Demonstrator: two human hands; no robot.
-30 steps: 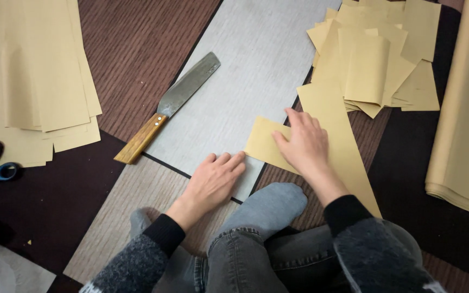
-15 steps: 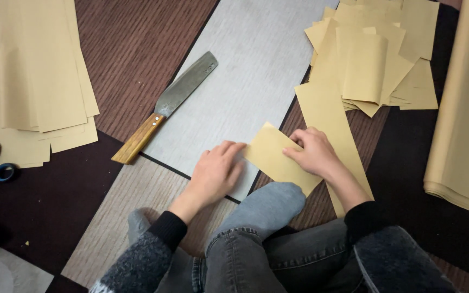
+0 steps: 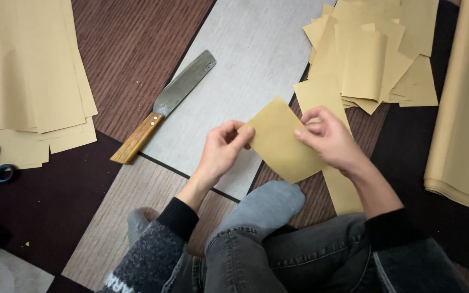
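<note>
Left hand [image 3: 225, 147] and right hand [image 3: 327, 135] both pinch one tan paper square [image 3: 283, 142] above the grey board [image 3: 245, 65].

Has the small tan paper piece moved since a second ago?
Yes. The tan paper piece lay flat by the grey board's near edge; now the left hand and right hand hold it lifted above that edge.

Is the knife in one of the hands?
No, the knife lies alone on the floor; both hands grip the tan paper piece.
</note>
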